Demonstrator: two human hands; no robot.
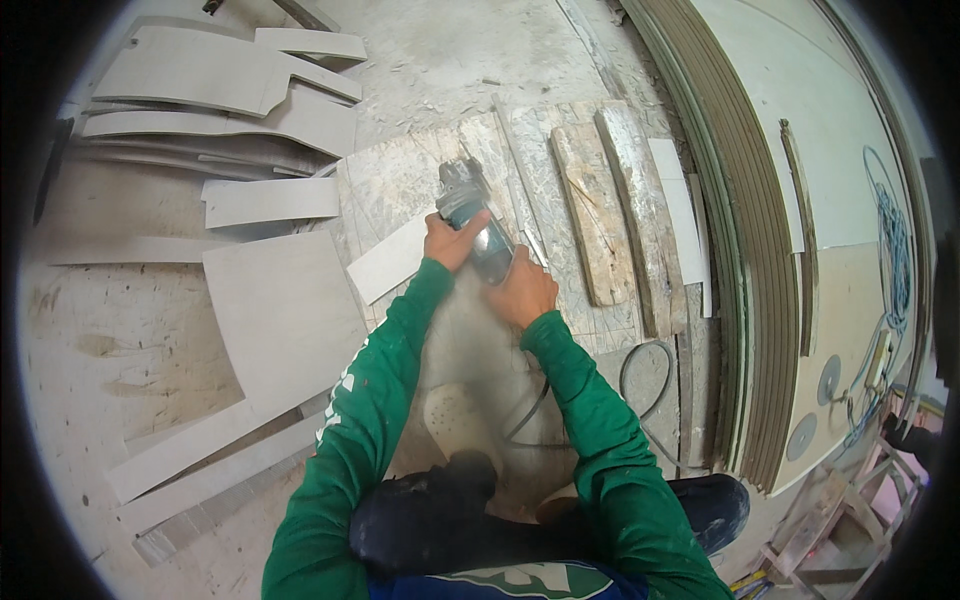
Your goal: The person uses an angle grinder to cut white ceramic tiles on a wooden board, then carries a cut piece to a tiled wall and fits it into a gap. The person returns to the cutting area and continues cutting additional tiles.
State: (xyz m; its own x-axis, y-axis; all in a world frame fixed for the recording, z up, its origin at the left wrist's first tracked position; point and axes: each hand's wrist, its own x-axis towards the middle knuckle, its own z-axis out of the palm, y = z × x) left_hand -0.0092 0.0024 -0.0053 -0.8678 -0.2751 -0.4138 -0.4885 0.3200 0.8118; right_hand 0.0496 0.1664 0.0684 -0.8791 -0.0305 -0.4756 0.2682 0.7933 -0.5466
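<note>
Both my hands hold an angle grinder point(487, 250) with a teal and dark body and a grey, dusty head. My left hand point(453, 240) wraps around the body just behind the head. Farther back, my right hand point(524, 291) grips the rear of the body. The grinder is over a scored, dusty work board point(390, 190). Beside my left hand, a pale cut strip of board point(388, 263) lies on that work board, partly hidden by my left hand and sleeve. Whether the disc touches anything cannot be made out.
Pale board offcuts point(285, 310) lie in piles on the left. Two worn wooden planks point(592, 215) rest right of the grinder. A stack of large sheets point(735, 200) stands farther right, with a coiled blue cable point(893, 250) on top. A dark cord point(648, 400) loops near my right forearm.
</note>
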